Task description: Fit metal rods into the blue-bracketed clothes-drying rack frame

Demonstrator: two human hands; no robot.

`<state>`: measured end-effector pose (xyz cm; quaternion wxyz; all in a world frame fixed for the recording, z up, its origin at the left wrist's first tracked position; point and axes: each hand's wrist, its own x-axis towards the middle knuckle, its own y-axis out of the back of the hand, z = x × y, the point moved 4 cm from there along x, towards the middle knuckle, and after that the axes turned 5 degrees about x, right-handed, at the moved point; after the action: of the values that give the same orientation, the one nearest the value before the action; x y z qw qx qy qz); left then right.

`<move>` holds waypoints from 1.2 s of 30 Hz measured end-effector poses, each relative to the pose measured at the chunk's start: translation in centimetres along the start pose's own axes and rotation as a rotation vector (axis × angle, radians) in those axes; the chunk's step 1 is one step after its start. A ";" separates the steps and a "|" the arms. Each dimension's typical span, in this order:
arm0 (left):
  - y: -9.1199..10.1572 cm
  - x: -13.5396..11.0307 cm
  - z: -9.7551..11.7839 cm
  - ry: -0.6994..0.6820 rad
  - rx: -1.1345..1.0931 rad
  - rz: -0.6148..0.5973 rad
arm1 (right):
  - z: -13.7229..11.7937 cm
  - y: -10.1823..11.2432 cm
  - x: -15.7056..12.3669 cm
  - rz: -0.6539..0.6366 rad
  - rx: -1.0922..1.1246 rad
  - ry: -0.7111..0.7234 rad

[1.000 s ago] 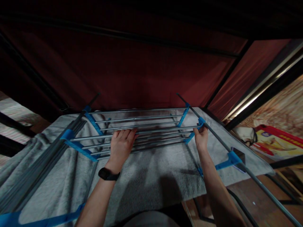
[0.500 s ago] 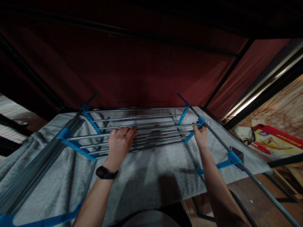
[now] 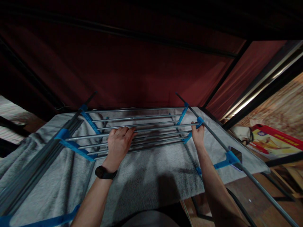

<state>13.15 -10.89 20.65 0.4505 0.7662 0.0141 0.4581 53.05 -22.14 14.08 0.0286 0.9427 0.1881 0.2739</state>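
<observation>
A metal drying rack (image 3: 146,121) with grey bars and blue plastic joints stands in front of me. A grey towel (image 3: 151,176) is spread over it, below the upper tier of bars. My left hand (image 3: 118,143), with a black watch on its wrist, rests flat and open on the middle bars. My right hand (image 3: 198,135) is closed around the right end of a bar, just beside a blue joint (image 3: 200,121).
A dark red curtain (image 3: 132,69) hangs right behind the rack. A long side rail (image 3: 251,179) of the rack runs down to the right. At the far right lies a red and yellow bag (image 3: 274,142) on a wooden floor.
The view has drifted slightly. Both hands stay on the same bars, and the rack and towel keep their places.
</observation>
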 end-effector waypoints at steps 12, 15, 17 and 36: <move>-0.1 -0.2 -0.5 -0.005 -0.007 0.018 | -0.2 -1.4 -0.5 0.092 0.011 -0.025; 0.0 -0.2 -0.4 -0.005 -0.002 0.025 | -0.2 -1.6 -0.5 0.116 -0.006 -0.015; 0.0 -0.2 -0.4 0.001 0.002 0.015 | -0.2 -1.7 -0.5 0.128 -0.017 -0.012; -0.3 -0.1 -0.7 0.004 -0.022 -0.050 | 0.5 -1.9 -0.3 0.124 -0.004 -0.010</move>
<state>12.73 -10.26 20.46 0.4703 0.7596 0.0290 0.4484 52.46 -20.47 13.22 0.0145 0.9538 0.1286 0.2710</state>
